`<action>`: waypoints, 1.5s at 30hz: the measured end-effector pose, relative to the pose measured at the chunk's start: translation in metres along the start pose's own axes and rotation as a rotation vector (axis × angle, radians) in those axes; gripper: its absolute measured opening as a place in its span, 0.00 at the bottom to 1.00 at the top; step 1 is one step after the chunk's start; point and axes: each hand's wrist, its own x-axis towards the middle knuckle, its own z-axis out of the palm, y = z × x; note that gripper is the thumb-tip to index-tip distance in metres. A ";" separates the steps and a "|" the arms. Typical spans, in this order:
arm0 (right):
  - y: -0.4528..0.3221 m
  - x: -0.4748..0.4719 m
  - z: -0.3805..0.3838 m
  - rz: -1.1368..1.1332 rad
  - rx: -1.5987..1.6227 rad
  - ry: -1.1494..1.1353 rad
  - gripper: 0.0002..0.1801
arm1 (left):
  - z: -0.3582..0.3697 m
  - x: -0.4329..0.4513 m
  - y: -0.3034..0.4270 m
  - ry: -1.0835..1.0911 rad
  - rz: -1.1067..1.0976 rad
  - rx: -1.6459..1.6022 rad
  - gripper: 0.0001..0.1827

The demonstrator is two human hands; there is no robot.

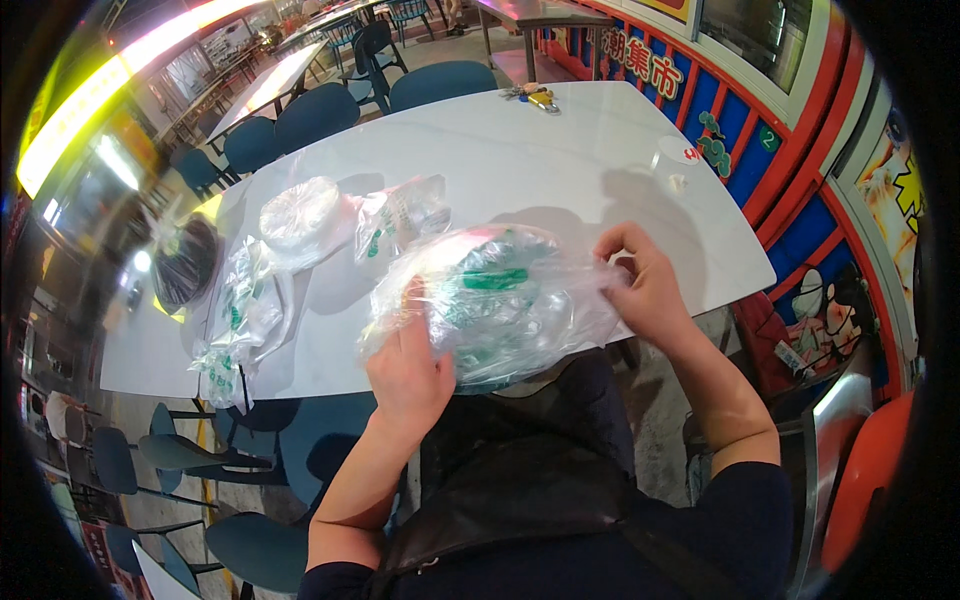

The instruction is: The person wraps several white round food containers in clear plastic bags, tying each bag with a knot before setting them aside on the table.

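A large clear plastic bag (495,307) with green print is held at the front edge of the white table (600,135). My left hand (409,367) is partly inside or behind the film at its left side, fingers seen through the plastic; whether they close on anything cannot be told. My right hand (641,285) pinches the bag's gathered right end. What the bag contains is blurred by folds and glare. To its left lie a round bundle wrapped in clear plastic (304,214), a printed plastic bag (401,214) and crumpled plastic bags (251,307).
A dark-filled tied plastic bag (184,262) stands at the table's far left. Keys with a padlock (544,101) lie at the far edge, and a round clear lid (679,150) lies at the right. Blue chairs (442,84) line the far side; a red-framed wall (750,127) is on the right.
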 end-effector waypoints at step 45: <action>0.081 -0.023 0.052 0.128 0.145 -0.076 0.11 | 0.058 -0.062 -0.066 0.246 -0.285 -0.656 0.20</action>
